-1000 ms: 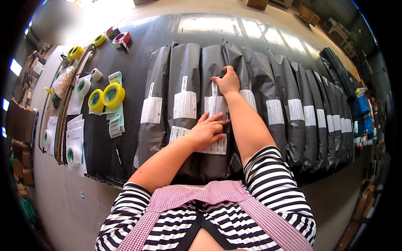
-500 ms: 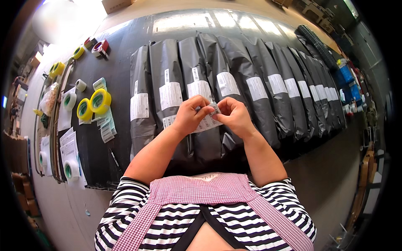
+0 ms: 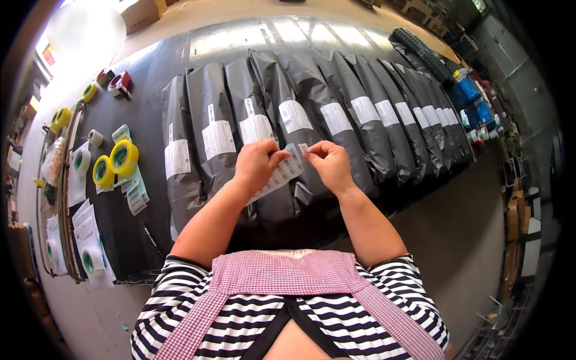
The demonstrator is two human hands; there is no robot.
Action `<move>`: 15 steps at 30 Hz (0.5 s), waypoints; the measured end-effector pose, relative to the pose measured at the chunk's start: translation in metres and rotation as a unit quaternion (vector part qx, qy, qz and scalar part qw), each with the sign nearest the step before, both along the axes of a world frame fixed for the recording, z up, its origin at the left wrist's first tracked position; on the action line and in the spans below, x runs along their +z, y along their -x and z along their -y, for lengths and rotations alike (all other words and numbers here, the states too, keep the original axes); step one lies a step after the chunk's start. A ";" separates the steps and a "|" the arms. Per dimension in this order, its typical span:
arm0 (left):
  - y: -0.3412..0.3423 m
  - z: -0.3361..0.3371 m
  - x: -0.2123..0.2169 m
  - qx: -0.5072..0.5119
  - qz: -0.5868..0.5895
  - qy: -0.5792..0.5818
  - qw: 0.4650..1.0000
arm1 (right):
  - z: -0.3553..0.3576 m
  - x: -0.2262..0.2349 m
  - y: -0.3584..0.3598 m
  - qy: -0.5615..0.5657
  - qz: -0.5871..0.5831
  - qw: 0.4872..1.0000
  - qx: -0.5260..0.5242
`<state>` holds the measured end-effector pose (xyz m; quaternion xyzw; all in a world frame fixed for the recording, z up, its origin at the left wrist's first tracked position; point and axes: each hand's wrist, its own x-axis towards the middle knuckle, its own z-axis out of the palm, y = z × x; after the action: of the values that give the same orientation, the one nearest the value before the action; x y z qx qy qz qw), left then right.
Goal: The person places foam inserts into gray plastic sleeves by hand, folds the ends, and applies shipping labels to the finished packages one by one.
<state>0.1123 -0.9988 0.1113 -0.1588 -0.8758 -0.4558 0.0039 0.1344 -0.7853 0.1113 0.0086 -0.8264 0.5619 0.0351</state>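
My left hand (image 3: 257, 165) is closed on a sheet of barcode stickers (image 3: 284, 174), which slants down over the grey bags. The thumb and fingertips of my right hand (image 3: 332, 167) pinch a small white barcode sticker (image 3: 303, 147), just right of the sheet's upper corner. Beneath both hands lies a row of long dark grey plastic mailing bags (image 3: 210, 96), side by side, each with a white label (image 3: 218, 140). On the three leftmost bags a narrow barcode sticker (image 3: 211, 113) also shows above the label.
Left on the dark table (image 3: 144, 78) are yellow tape rolls (image 3: 124, 157), more sticker sheets (image 3: 137, 199), a pen (image 3: 151, 237) and papers (image 3: 89, 231) under a tape roll. A metal rail (image 3: 65, 180) borders that side. Blue containers (image 3: 471, 90) stand beyond the bags at right.
My right hand has drawn away from the sheet with a sticker in its fingers. More of the sheet now shows beside my left hand. The view has shifted, so the bags appear further left.
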 end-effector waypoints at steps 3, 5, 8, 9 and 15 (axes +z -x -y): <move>0.016 -0.009 -0.006 0.048 0.043 0.072 0.995 | -0.023 -0.001 0.040 0.090 0.041 0.995 -0.008; 0.033 -0.016 -0.011 -0.051 -0.010 0.083 0.995 | -0.039 -0.004 0.085 0.233 0.058 0.970 0.023; 0.048 -0.049 -0.020 -0.179 -0.096 0.094 0.975 | -0.046 -0.003 0.153 0.238 0.095 0.962 0.090; 0.053 -0.063 -0.022 -0.189 -0.116 0.118 0.968 | -0.044 -0.009 0.172 0.246 0.101 0.957 0.115; 0.066 -0.070 -0.060 -0.138 -0.050 0.162 0.976 | -0.025 -0.056 0.245 0.233 0.133 0.945 0.190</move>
<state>0.0460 -0.9289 0.0511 -0.2989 -0.9066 -0.2951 -0.0412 -0.1104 -0.7606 0.0556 0.0822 -0.6530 0.7307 -0.1815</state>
